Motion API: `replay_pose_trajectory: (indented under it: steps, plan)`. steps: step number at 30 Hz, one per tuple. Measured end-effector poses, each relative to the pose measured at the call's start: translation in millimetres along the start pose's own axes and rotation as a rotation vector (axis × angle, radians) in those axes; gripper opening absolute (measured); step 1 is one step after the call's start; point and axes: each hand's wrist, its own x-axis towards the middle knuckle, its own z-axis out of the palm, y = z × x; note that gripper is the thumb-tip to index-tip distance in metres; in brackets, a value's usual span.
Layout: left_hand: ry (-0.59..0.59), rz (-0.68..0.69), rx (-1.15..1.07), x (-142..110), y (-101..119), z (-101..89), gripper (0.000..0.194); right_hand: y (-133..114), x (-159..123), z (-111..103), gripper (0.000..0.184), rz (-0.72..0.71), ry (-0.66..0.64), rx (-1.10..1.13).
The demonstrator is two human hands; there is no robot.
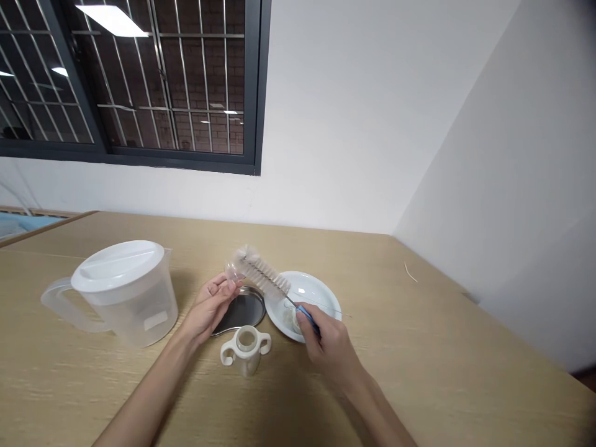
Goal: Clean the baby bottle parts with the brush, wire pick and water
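Note:
My right hand (328, 338) is closed around the blue handle of a bottle brush (267, 276) with white bristles. The brush slants up to the left, its tip against a small clear dome-shaped plastic piece, perhaps a bottle cap (231, 271). My left hand (213, 304) pinches that piece; whether the bristles are inside it or in front I cannot tell. Below stands a two-handled baby bottle (246, 351), upright with its mouth uncovered. Behind it lies a dark metal tray (242, 308) with a curved rim. Under the brush is a white dish (321, 292) holding a pale item, partly hidden by my right hand.
A lidded translucent pitcher (133, 298) stands at the left, its handle outward. A thin pale strip (410, 272) lies on the wooden table (442, 360) at the right. Behind are a white wall and a barred window (162, 81); another wall flanks the right side.

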Motion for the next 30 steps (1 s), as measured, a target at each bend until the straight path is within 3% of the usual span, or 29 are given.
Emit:
replay_pose_trajectory:
  steps: [8,16,25,30]
  plan:
    - [-0.001,0.043,0.030,-0.6,-2.2,3.1,0.048,2.8,-0.4,-2.3,0.020,0.007,0.139,-0.058]
    - [0.005,0.029,0.011,-0.3,-4.4,1.5,0.051,-0.6,-0.3,-1.0,0.022,-0.030,0.015,0.010]
    - [0.048,0.017,0.044,-1.0,-2.6,2.3,0.056,5.4,0.3,-1.6,0.023,0.005,0.118,-0.081]
    - [0.082,0.023,0.077,1.3,-4.8,-0.2,0.059,-2.3,0.6,-2.2,0.024,-0.023,0.026,-0.025]
